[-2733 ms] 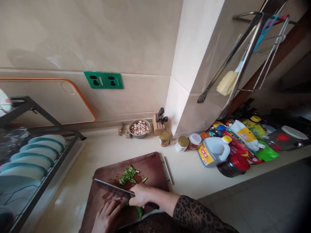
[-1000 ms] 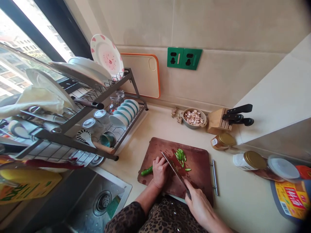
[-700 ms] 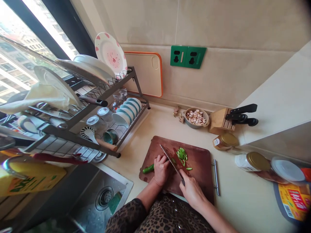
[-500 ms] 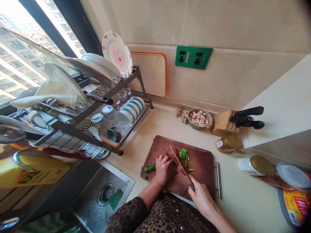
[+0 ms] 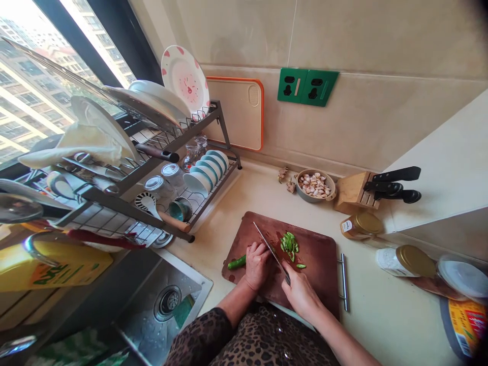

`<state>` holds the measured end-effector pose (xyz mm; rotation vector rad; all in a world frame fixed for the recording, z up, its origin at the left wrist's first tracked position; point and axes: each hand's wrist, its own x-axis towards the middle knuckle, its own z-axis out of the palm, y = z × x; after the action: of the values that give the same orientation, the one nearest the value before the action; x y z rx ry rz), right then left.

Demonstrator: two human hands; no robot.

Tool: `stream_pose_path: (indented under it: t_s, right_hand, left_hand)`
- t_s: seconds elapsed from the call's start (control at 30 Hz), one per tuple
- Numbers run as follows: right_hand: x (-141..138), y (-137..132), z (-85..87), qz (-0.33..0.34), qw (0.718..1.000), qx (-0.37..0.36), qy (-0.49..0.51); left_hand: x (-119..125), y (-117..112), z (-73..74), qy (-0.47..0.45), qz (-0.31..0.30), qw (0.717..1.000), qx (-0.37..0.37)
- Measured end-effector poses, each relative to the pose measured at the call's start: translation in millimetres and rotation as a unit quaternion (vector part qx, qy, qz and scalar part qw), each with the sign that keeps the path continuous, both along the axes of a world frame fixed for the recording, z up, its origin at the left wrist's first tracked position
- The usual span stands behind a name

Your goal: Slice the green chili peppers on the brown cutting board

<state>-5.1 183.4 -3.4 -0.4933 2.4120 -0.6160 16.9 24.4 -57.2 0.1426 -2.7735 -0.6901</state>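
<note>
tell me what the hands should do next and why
Probably ease the left hand back along the green chili before the next cut. The knife in the right hand sits right against those knuckles, and uncut chili still lies out on the cutting board, away from the sliced pieces.

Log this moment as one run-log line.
left hand: on green chili | right hand: gripping kitchen knife | chopped chili on brown cutting board
</note>
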Motion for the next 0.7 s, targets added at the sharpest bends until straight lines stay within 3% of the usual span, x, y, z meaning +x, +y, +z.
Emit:
stream_pose_path:
  t_s: [0.1, 0.37, 0.5, 0.7]
  right_hand:
    - [-5, 1, -2.7, -0.001, 0.999, -0.047, -0.009]
    - [8, 30, 13.9, 0.031, 0.999, 0.016, -0.011]
    - [5, 19, 12.8, 0.041, 0.999, 0.016, -0.016]
    - [-16, -8, -3.1, 0.030, 0.998, -0.061, 0.004]
  left_hand:
    - [1, -2, -3.4, 0.021, 0.004, 1.000, 0.012]
    - [1, -4, -4.3, 0.050, -0.002, 0.998, 0.032]
    - [0, -3, -1.7, 0.038, -0.009, 0.999, 0.036]
    - [1, -4, -1.9, 0.040, -0.011, 0.998, 0.039]
